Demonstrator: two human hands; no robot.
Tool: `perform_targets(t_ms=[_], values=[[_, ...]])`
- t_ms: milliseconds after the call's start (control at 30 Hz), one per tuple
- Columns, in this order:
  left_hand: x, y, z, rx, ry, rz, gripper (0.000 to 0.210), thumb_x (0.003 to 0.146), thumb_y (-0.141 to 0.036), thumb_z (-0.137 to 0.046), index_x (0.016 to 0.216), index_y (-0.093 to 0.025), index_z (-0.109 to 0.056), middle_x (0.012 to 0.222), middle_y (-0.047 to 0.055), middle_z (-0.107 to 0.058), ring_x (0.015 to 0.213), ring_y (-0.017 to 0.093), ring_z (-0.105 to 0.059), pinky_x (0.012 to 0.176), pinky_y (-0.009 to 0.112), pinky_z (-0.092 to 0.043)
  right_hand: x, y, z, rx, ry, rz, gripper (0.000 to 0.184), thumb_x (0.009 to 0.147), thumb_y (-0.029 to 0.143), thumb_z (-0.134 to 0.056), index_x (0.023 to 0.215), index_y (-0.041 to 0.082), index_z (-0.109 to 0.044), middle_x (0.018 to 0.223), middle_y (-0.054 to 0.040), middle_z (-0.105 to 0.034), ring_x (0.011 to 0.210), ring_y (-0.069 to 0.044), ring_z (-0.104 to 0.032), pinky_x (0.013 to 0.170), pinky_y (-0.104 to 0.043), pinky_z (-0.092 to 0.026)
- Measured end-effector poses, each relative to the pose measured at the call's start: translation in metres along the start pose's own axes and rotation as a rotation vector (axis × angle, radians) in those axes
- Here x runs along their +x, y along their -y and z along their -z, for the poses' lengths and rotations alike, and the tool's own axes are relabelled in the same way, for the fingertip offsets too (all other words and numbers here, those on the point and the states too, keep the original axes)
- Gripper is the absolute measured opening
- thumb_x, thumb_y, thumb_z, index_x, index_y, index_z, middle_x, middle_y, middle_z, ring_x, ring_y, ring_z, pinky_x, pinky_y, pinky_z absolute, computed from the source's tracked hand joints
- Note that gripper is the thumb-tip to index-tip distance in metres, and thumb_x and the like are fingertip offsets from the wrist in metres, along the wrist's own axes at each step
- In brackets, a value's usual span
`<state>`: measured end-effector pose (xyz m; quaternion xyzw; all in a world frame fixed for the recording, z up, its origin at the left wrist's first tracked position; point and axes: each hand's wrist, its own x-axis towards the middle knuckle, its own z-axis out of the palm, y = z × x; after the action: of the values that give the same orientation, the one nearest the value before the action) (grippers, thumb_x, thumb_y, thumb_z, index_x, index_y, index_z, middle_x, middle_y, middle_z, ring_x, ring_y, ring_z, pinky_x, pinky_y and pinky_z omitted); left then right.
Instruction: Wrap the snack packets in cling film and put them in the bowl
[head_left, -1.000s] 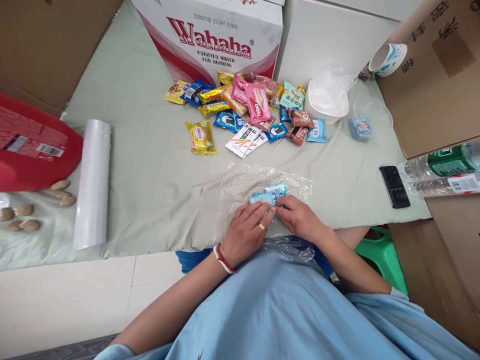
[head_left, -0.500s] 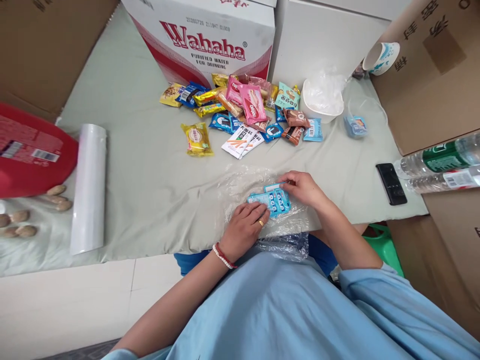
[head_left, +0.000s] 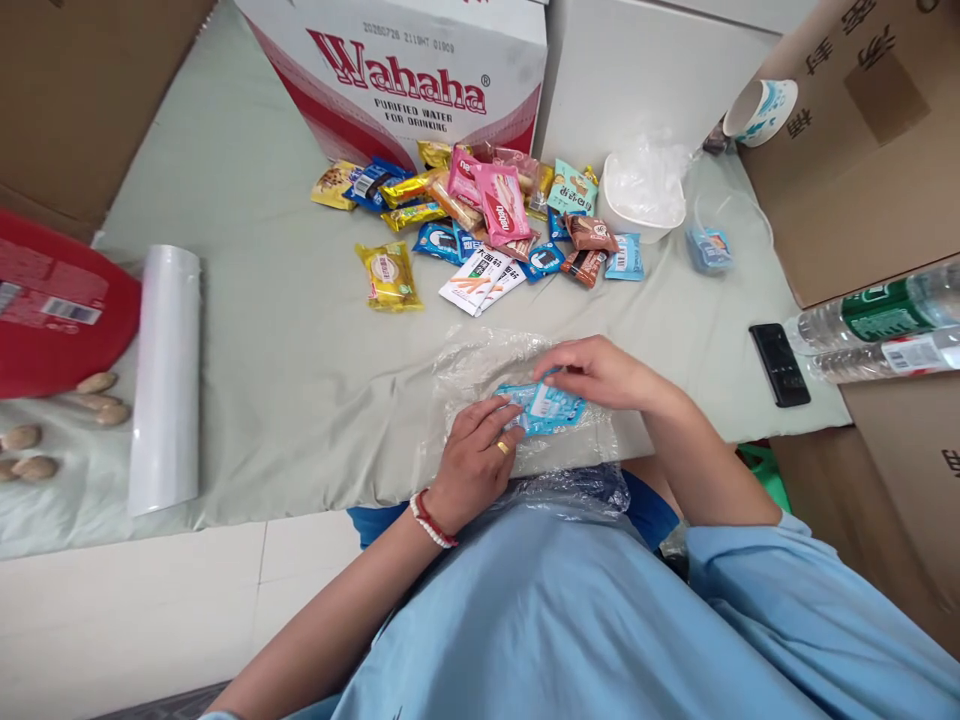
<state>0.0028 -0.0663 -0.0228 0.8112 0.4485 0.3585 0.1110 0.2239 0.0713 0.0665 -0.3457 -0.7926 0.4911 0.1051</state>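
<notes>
Light-blue snack packets [head_left: 556, 408] lie together on a crinkled sheet of clear plastic film [head_left: 454, 375] at the front of the table. My left hand [head_left: 478, 450], wearing a ring and a red and white bracelet, rests on their left side with its fingers stretched out over them. From the upper right, my right hand [head_left: 600, 373] pinches the top edge of one packet between thumb and fingers. That packet is slightly tilted over the others. My fingers cover part of the packets, so how many are stacked is hidden.
A pile of wrapped snacks [head_left: 480, 215] lies before a Wahaha carton [head_left: 420, 75]. Behind sits a white bowl [head_left: 637, 215] holding clear plastic. A white roll [head_left: 166, 380], walnuts [head_left: 34, 467] and a red package [head_left: 60, 300] are left; a phone [head_left: 780, 365] and bottles [head_left: 885, 312] are right.
My right hand has moved slightly left, and the packet in its fingers has turned, showing a different printed face. My left fingers stay on the packets. The view has shifted slightly.
</notes>
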Motion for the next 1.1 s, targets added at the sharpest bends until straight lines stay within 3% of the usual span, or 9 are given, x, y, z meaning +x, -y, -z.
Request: perform_targets(t_ms=[100,200,367,567,767,933,1100], values=[[-0.004,-0.001,0.009,-0.004,-0.041,0.050,0.026,0.096,-0.009,-0.056,0.114,-0.022,-0.068,0.117,0.009,-0.074,0.125,0.026,-0.062,0.104,0.047,-0.056,0.024,-0.004,-0.028,-0.143,0.079,0.057,0.022,0.094,0.014,-0.063,0.109,0.021,-0.079,0.109,-0.0052,-0.079,0.104,-0.021,-0.072,0.097,-0.034,-0.053],[-0.011,0.002,0.016,0.028,0.037,0.126,0.024,0.097,-0.012,-0.054,0.114,-0.022,-0.068,0.118,0.010,-0.073,0.122,0.027,-0.063,0.102,0.048,-0.056,0.026,-0.008,-0.039,-0.256,0.036,0.067,0.033,0.091,0.013,-0.070,0.123,0.021,-0.075,0.123,-0.0101,-0.074,0.117,-0.025,-0.069,0.105,-0.039,-0.051],[-0.012,0.012,0.027,0.049,0.091,0.183,0.023,0.101,-0.018,-0.052,0.115,-0.021,-0.070,0.122,0.011,-0.072,0.123,0.028,-0.061,0.104,0.049,-0.055,-0.013,-0.013,-0.032,-0.313,-0.151,-0.068,0.044,0.095,0.033,-0.074,0.137,0.024,-0.067,0.134,-0.0109,-0.068,0.119,-0.027,-0.067,0.103,-0.041,-0.052],[-0.003,0.024,0.029,0.139,0.173,0.194,0.032,0.104,-0.030,-0.052,0.132,-0.020,-0.065,0.135,0.014,-0.066,0.116,0.029,-0.062,0.098,0.048,-0.057,-0.037,-0.019,-0.048,-0.390,-0.079,-0.239,0.066,0.088,0.033,-0.082,0.149,0.027,-0.057,0.138,-0.0105,-0.060,0.116,-0.027,-0.066,0.094,-0.037,-0.053],[-0.006,0.028,0.017,0.283,0.244,0.168,0.039,0.100,-0.017,-0.049,0.137,-0.016,-0.062,0.142,0.017,-0.064,0.117,0.033,-0.060,0.095,0.050,-0.057,-0.031,-0.007,-0.054,-0.401,-0.055,-0.298,0.059,0.085,0.031,-0.086,0.139,0.025,-0.063,0.123,-0.0081,-0.060,0.106,-0.025,-0.067,0.088,-0.034,-0.053],[-0.007,0.023,0.013,0.316,0.231,0.182,0.042,0.098,-0.017,-0.053,0.139,-0.016,-0.061,0.150,0.017,-0.061,0.120,0.034,-0.060,0.096,0.051,-0.055,-0.037,0.006,-0.057,-0.477,-0.059,-0.242,0.053,0.089,0.029,-0.081,0.137,0.024,-0.061,0.133,-0.0099,-0.059,0.111,-0.026,-0.066,0.085,-0.035,-0.053],[-0.006,0.019,0.014,0.327,0.220,0.201,0.041,0.098,-0.016,-0.054,0.137,-0.010,-0.062,0.149,0.023,-0.060,0.123,0.036,-0.059,0.099,0.053,-0.055,-0.036,0.015,-0.067,-0.547,-0.017,-0.308,0.051,0.095,0.034,-0.074,0.143,0.022,-0.059,0.140,-0.0130,-0.061,0.106,-0.028,-0.070,0.082,-0.037,-0.053]])
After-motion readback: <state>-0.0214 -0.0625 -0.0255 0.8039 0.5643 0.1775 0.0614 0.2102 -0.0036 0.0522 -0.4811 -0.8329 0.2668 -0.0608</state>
